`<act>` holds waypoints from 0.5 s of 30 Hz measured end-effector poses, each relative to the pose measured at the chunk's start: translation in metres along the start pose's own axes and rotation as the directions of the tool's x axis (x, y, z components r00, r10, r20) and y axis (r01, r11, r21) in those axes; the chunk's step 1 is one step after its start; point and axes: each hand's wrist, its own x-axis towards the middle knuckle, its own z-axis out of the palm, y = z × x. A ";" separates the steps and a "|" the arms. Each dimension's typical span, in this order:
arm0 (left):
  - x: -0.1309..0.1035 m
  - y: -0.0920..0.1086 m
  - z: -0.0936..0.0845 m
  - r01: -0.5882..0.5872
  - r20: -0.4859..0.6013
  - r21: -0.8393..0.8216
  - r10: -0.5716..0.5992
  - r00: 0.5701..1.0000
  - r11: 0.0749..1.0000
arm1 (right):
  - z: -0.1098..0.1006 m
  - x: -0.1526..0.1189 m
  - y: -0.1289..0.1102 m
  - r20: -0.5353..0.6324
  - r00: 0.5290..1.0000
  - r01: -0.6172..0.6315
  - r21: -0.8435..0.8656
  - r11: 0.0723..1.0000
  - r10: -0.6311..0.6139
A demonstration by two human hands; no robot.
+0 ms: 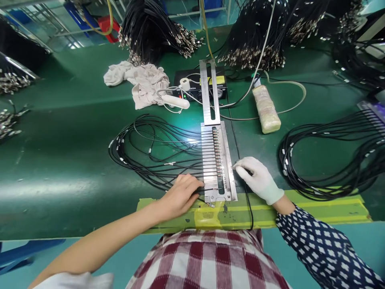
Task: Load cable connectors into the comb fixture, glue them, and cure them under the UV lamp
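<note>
Cloth (150,83), box (194,89) beyond looped cables (120,148)

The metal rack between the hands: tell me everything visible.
The metal rack is long, flat and silvery, lying on the green table, its length running away from the person. It has a left strip, a middle slot and a right rail. Black cables cross the left strip, metal tips lined up. The left hand is at its left edge, the gloved right hand at its right.
</note>
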 end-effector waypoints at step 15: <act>0.016 -0.017 0.004 -0.177 -0.146 0.097 0.190 0.971 0.979 | -0.001 0.003 -0.002 0.008 1.000 -0.009 0.017 1.000 0.009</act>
